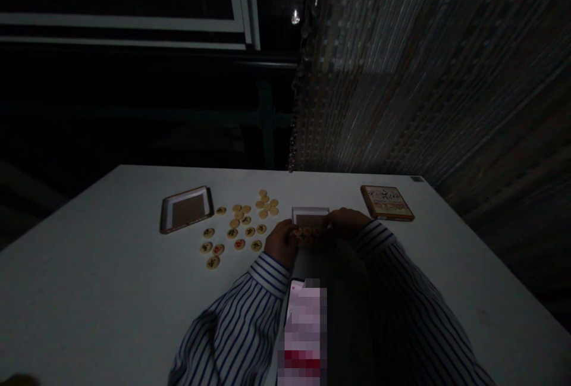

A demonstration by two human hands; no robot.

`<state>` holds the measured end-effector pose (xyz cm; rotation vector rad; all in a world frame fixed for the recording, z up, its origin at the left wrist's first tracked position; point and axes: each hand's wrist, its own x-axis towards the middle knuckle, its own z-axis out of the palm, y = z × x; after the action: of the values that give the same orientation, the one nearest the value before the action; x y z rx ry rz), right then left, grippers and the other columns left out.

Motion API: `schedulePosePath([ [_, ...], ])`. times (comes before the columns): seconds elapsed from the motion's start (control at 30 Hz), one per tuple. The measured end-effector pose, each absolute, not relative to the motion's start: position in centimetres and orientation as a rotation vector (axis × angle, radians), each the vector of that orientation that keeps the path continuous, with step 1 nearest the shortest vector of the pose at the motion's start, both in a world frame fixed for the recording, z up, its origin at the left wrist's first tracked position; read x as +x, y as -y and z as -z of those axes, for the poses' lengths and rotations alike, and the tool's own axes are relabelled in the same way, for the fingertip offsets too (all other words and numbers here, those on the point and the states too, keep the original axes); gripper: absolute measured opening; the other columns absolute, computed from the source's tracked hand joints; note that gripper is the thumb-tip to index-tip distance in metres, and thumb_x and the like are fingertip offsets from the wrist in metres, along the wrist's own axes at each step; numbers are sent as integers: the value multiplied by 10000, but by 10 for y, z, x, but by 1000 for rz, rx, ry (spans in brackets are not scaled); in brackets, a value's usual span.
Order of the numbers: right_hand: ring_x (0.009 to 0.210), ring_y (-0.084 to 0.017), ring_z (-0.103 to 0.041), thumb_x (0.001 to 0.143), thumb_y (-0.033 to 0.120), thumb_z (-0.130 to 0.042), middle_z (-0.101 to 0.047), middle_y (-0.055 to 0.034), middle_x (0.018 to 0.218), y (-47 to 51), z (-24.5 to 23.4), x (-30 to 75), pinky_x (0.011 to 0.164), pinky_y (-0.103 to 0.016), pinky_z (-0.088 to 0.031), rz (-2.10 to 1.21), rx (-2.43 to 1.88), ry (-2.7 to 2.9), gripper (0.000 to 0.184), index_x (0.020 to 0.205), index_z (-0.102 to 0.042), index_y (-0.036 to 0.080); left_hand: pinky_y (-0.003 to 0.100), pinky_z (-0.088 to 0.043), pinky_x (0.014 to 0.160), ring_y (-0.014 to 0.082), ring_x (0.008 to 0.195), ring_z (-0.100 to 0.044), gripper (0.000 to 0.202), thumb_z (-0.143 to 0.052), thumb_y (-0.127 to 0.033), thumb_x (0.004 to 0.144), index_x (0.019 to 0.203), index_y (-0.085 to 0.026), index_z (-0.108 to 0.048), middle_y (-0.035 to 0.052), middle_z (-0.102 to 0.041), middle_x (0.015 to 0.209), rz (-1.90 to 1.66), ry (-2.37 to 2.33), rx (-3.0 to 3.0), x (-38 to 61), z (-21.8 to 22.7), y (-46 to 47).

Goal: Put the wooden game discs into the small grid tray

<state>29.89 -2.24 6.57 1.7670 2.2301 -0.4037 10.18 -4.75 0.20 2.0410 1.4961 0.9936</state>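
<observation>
Both my hands rest at a small open box tray [310, 215] in the middle of the white table [111, 291]. My left hand [282, 242] is curled at the tray's near left corner, its fingers closed around round wooden game pieces [307, 232] lined up in the tray. My right hand [348, 220] is curled over the tray's right edge; what its fingers hold is hidden. Several loose round pieces [241, 226] with dark and red marks lie scattered left of the tray.
A second shallow tray or lid [186, 209] lies further left. A printed orange box lid [386, 202] sits at the right. A bead curtain [401, 65] hangs behind the table. The scene is very dark.
</observation>
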Motion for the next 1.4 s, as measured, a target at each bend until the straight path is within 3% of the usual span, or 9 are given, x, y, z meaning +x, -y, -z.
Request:
schedulePosePath([
  [0.23,840,-212,-600,701,324,-536,-656,-59,894,24,-66,300,668,-306,-434,359,1766,-2264,283,961,-638,278,352,-440,905,195,1018,-551,276,-495,-77,664,892,-149,-635,93,-604,1080,-1002,-1502,2009,103,-1,47],
  [0.83,857,-230,-597,699,405,-529,-650,-64,933,24,-67,299,678,-318,-443,386,1772,-2230,311,965,-633,283,368,-455,884,194,993,-565,268,-499,-75,648,856,-172,-638,80,-616,1057,-1043,-1498,2028,103,1,46],
  [1.1,863,-233,-595,766,290,-424,-644,-94,947,32,-89,302,678,-316,-422,219,1872,-2257,296,978,-627,251,347,-446,891,183,982,-567,233,-507,-110,671,863,-149,-634,95,-622,1038,-1155,-1500,1942,101,-8,46],
  [1.27,866,-210,-589,817,298,-359,-650,-97,913,36,-100,304,710,-291,-389,102,1947,-2310,306,952,-618,208,323,-476,820,156,902,-589,186,-507,-180,714,862,-168,-618,66,-645,958,-1323,-1470,1840,95,-11,44],
  [1.4,844,-195,-590,826,285,-346,-652,-87,907,36,-102,302,691,-279,-377,57,1924,-2346,294,947,-602,205,284,-496,694,140,744,-606,174,-516,-230,729,842,-158,-627,54,-661,815,-1237,-1473,1827,92,-15,49],
])
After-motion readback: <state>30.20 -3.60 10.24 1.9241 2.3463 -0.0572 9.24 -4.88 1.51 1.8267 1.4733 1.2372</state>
